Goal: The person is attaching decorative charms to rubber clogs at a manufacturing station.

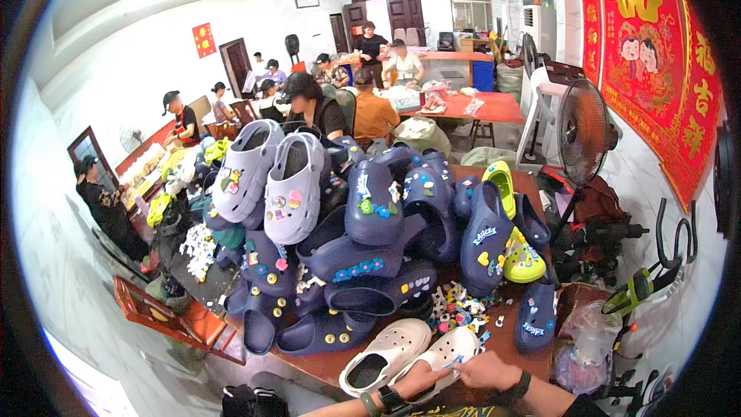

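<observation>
Two cream clogs with holes in their uppers lie at the table's near edge, the left clog [386, 355] beside the right clog [451, 346]. My left hand [423, 378] is closed at the side of the right clog, its fingers partly hidden. My right hand [490, 372] is curled, its fingertips pinched at a small blue shoe charm [460, 359] on that clog's upper. Just beyond lies a heap of loose colourful charms [455, 310]. A navy clog with charms [535, 315] stands to the right.
A tall pile of navy clogs [359, 255] fills the table, with lavender clogs [293, 185] on top. Yellow-green clogs [523, 259] lie at right. A standing fan [583, 131] and clear plastic bag [590, 332] are on the right; a wooden chair [170, 313] is left. Several people work beyond.
</observation>
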### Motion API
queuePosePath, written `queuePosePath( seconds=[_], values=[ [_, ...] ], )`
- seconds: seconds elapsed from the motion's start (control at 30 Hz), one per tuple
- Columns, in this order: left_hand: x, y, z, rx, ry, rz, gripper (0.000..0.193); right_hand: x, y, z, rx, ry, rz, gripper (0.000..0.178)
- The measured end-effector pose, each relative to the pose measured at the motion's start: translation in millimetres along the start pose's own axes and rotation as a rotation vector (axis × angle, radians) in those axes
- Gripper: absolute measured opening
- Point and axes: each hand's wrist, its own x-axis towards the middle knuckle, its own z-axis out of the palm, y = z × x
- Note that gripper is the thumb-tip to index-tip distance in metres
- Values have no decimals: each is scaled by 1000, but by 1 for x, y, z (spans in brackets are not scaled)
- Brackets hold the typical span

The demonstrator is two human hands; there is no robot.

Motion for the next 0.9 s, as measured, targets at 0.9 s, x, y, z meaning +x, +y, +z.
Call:
queuePosePath(
  seconds=[0.9],
  values=[
    [-4,-6,6,-157,-55,306,49,49,95,26,-5,621,-43,14]
  ],
)
